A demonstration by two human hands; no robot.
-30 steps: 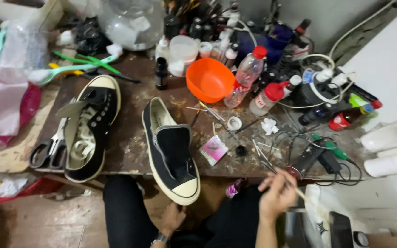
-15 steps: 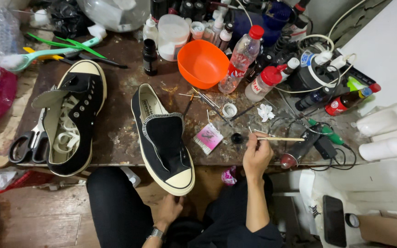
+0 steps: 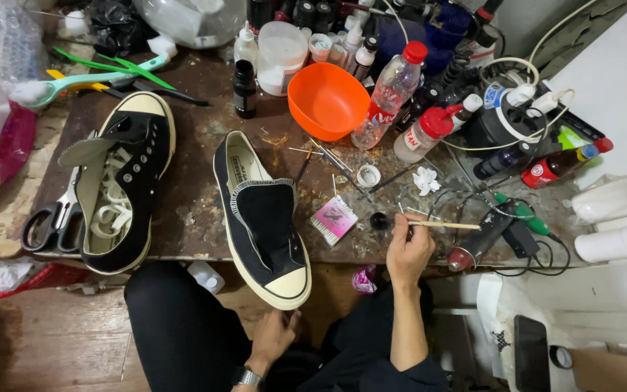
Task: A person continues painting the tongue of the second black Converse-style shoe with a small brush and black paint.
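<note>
We see a thin wooden-handled brush [image 3: 440, 225] pinched between the fingers of the right hand [image 3: 408, 254] at the bench's front edge; its long axis runs level, handle to the right, tip leftward just beside a small dark pot [image 3: 380, 221]. A black canvas shoe [image 3: 263, 221], unlaced, lies left of that grip, toe overhanging the worktable [image 3: 190, 210]. The left hand [image 3: 273, 337] rests loosely curled, holding nothing, below the toe. Whether the bristles touch the pot we cannot tell
</note>
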